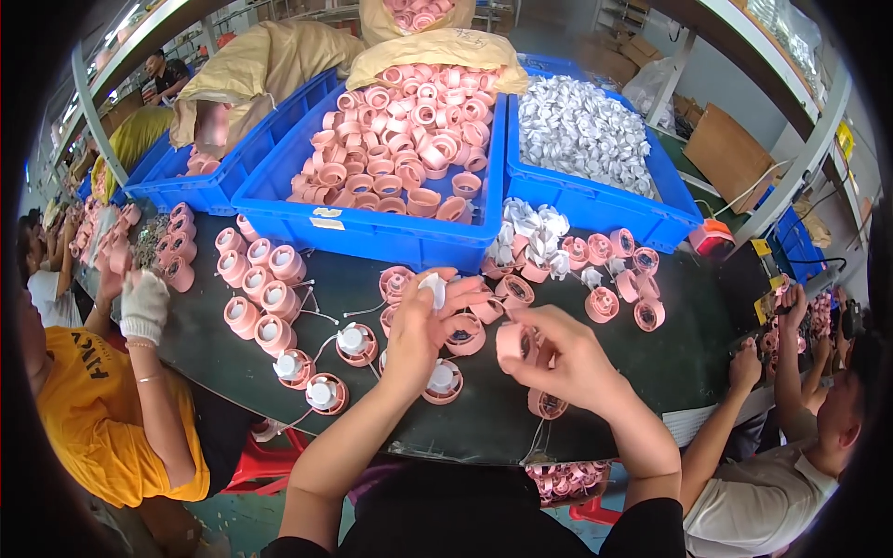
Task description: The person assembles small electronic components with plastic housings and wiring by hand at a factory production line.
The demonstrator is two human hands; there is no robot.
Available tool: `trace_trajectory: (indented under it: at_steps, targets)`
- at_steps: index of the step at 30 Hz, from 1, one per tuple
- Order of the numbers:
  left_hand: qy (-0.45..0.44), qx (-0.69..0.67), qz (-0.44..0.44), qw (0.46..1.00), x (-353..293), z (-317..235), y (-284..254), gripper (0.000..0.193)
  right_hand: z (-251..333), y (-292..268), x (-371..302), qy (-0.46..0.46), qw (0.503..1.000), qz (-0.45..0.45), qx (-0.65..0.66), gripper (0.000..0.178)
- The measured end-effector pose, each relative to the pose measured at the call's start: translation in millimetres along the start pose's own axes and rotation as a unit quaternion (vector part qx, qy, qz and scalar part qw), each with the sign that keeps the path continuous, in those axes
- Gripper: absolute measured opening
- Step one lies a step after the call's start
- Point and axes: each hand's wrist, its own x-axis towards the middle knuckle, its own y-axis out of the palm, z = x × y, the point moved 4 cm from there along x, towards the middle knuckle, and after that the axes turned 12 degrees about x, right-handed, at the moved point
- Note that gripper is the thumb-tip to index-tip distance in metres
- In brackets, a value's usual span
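Over the middle of the dark table, my left hand [419,321] pinches a small white plastic part [433,286] at thumb and forefinger, its other fingers stretched to the right. My right hand [567,358] is closed around a pink round housing [513,346], tilted so its dark inside shows. Beneath and between the hands lie more pink housings [465,335], some partly hidden by my fingers. Left of my left hand stand housings fitted with white hubs and trailing thin wires, among them one white-topped housing [326,394]. White bladed fan wheels [535,228] are heaped beyond my hands.
A blue bin [372,232] of pink rings stands at the back, with another blue bin [595,209] of white fan wheels to its right. Assembled pink pieces [277,299] form rows at left. A co-worker's gloved hand [144,305] is at far left; another person's hand [744,365] is at right.
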Motion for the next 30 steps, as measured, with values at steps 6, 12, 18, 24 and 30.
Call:
trace_trajectory:
  at_steps: [6, 12, 18, 24, 30]
  targets:
    - [0.06, -0.001, 0.025, 0.998, -22.7, -0.3, 15.8, 0.051, 11.0, 26.5, 6.3, -0.083, 0.981, -0.02, 0.171, 0.059]
    - [0.079, 0.057, 0.009, 0.995, -38.8, -11.6, 20.7, 0.054, 19.3, 39.4, 14.1, -0.121, 0.976, -0.031, 0.179, 0.062]
    - [0.054, 0.111, 0.023, 0.992, -44.0, -9.1, 14.9, 0.056, 23.2, 43.8, 13.8, -0.157, 0.973, -0.019, 0.166, 0.059]
    - [0.048, 0.069, 0.028, 0.996, -43.6, -9.6, 12.4, 0.056, 27.2, 43.6, 13.4, -0.145, 0.974, -0.025, 0.173, 0.059]
    - [0.071, 0.113, 0.018, 0.991, -47.1, -15.4, 14.4, 0.057, 33.0, 43.1, 13.5, -0.165, 0.977, -0.023, 0.136, 0.06]
